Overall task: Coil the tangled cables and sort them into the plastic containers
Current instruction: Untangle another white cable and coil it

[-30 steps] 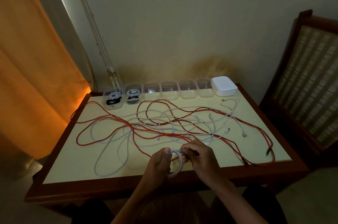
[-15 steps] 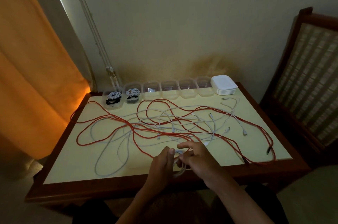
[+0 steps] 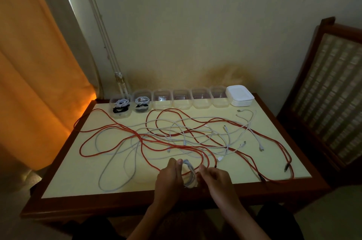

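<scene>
A small coil of white cable (image 3: 190, 175) stands upright between my hands at the table's front edge. My left hand (image 3: 170, 178) grips its left side with thumb and fingers. My right hand (image 3: 214, 180) pinches the cable at the coil's right side. Red cables (image 3: 109, 128) and white cables (image 3: 115, 158) lie tangled across the yellow table top (image 3: 74, 177). A row of clear plastic containers (image 3: 181, 99) lines the back edge; the two leftmost containers (image 3: 130, 106) hold coiled white and black cables.
A stack of white lids (image 3: 240, 95) sits at the right end of the container row. A wooden chair (image 3: 329, 87) stands right of the table. An orange curtain (image 3: 33, 75) hangs at the left. The wall is directly behind the containers.
My hands have kept winding the white cable, and the right hand has shifted round the coil's right side. The tangle on the table lies about as before.
</scene>
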